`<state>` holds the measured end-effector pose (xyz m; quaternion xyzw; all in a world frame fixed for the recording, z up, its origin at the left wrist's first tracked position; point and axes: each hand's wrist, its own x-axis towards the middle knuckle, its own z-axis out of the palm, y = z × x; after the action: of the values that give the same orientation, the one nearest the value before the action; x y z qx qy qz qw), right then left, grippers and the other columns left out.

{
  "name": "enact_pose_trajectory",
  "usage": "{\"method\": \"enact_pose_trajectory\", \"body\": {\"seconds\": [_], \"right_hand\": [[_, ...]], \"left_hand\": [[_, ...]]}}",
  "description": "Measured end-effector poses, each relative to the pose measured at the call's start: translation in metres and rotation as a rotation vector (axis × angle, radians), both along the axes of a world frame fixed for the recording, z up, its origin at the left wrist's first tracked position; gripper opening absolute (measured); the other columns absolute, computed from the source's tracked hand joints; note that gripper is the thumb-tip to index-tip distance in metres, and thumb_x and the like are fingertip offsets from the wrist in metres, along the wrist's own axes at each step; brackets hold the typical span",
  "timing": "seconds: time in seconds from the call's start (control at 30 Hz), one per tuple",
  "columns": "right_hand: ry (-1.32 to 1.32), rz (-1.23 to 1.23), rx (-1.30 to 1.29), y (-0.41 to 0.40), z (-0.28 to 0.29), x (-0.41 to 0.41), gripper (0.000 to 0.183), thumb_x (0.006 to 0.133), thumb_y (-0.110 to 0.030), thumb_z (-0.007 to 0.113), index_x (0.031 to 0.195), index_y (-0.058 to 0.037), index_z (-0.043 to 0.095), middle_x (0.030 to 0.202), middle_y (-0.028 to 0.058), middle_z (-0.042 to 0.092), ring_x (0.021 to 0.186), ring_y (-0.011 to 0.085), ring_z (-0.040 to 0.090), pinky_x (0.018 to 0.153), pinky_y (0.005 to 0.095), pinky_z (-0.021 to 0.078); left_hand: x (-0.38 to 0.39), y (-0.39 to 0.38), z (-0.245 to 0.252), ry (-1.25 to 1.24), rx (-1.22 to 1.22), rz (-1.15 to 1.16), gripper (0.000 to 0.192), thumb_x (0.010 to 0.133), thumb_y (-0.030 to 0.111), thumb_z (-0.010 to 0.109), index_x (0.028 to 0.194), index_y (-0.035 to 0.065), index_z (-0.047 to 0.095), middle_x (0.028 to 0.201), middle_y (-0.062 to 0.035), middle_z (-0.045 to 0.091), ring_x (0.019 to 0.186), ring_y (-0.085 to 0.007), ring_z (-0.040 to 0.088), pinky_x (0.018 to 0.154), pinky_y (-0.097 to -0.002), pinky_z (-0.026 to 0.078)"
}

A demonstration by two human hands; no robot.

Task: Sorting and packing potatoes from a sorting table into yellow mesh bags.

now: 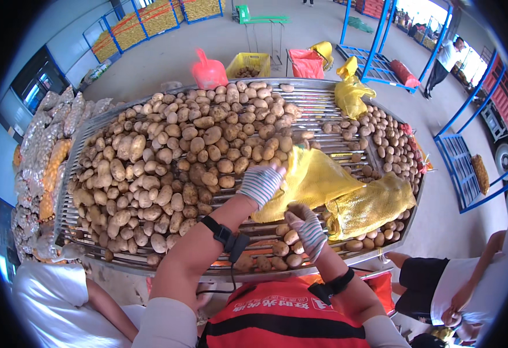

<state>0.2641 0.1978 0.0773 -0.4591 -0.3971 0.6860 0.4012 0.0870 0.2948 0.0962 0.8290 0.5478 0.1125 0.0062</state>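
A yellow mesh sack lies over the slatted metal sorting table, spread between my two hands. My left hand, in a striped fingerless glove, is at the sack's left edge near the potatoes; its fingers are partly blurred, so its grip is unclear. My right hand, gloved alike, pinches the sack's lower edge. Directly right of that sack lies a second yellow mesh sack, bulging on the table. Many loose potatoes heap on the left and middle of the slats. Several potatoes sit below my right hand.
A red plastic scoop rests at the far rim, with a yellow crate behind it. Another yellow mesh sack stands at the far right. Filled sacks are stacked left. People are at both near sides; another person is farther off.
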Motion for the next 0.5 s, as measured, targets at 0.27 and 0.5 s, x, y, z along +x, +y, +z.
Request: {"method": "enact_pose_trajectory", "body": {"seconds": [0.27, 0.5], "right_hand": [[-0.034, 1.117, 0.157, -0.059, 0.052, -0.019, 0.026, 0.095, -0.023, 0.052, 0.104, -0.003, 0.066, 0.084, 0.005, 0.066, 0.077, 0.0134, 0.061, 0.074, 0.0272, 0.0494], [-0.081, 1.107, 0.113, -0.057, 0.045, -0.007, 0.031, 0.095, -0.029, 0.052, 0.103, -0.0031, 0.068, 0.086, 0.0051, 0.067, 0.084, 0.0127, 0.063, 0.076, 0.0269, 0.0497]], "left_hand": [[-0.064, 0.011, 0.006, 0.063, 0.124, 0.273, 0.037, 0.095, 0.037, 0.048, 0.115, 0.0073, 0.057, 0.115, -0.0163, 0.061, 0.103, -0.0307, 0.06, 0.089, -0.0426, 0.048], [-0.069, -0.01, 0.109, 0.48, 0.376, 0.079, 0.033, 0.082, 0.016, 0.056, 0.114, 0.0102, 0.058, 0.091, -0.0064, 0.059, 0.083, -0.0252, 0.06, 0.07, -0.0386, 0.049]]}}
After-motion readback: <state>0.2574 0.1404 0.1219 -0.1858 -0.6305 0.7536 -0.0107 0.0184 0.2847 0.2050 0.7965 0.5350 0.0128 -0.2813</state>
